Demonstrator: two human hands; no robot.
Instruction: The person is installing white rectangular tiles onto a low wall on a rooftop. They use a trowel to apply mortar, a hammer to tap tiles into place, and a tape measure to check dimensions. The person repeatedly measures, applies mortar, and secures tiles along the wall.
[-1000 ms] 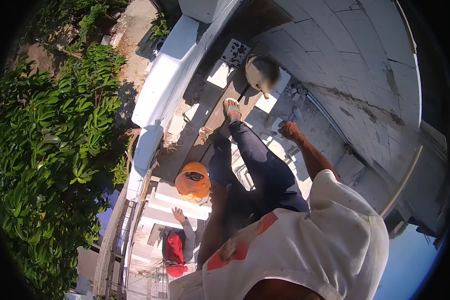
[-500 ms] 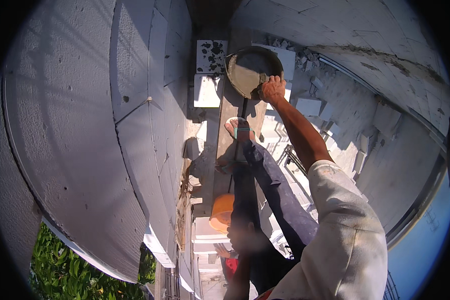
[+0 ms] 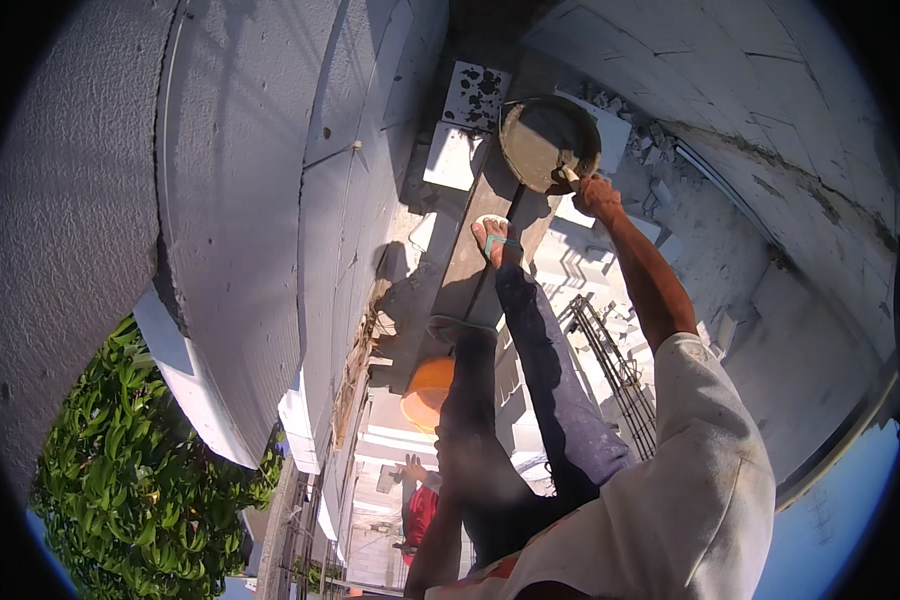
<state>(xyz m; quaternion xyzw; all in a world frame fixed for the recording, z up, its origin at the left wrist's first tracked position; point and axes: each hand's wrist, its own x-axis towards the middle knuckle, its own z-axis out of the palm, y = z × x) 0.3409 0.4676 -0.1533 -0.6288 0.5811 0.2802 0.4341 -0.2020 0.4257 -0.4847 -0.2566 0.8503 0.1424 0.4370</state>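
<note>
At the basin's near right rim, my right hand [image 3: 598, 198] is closed around the handle of a trowel [image 3: 570, 175]. The trowel's front end dips into grey wet mortar [image 3: 538, 150] inside the round dark basin [image 3: 505, 165]. This basin rests on wooden planks [image 3: 467, 265], beyond my sandalled foot [image 3: 492, 238]. Down by my bent left leg is my left hand [image 3: 452, 445], in shadow; its fingers are too dark and blurred to make out.
A pale block wall [image 3: 240, 200] rises close on the left. Mortar-spotted white blocks [image 3: 475, 95] stand beside the basin. An orange bucket [image 3: 428, 390] is below the planks, near another person in red [image 3: 420, 515]. Steel bars [image 3: 610, 365] and rubble [image 3: 655, 150] lie to the right.
My right hand has drawn back slightly from the basin's rim, and the trowel handle now shows. The whole view has tilted, bringing more of the leaves and the person in red into sight.
</note>
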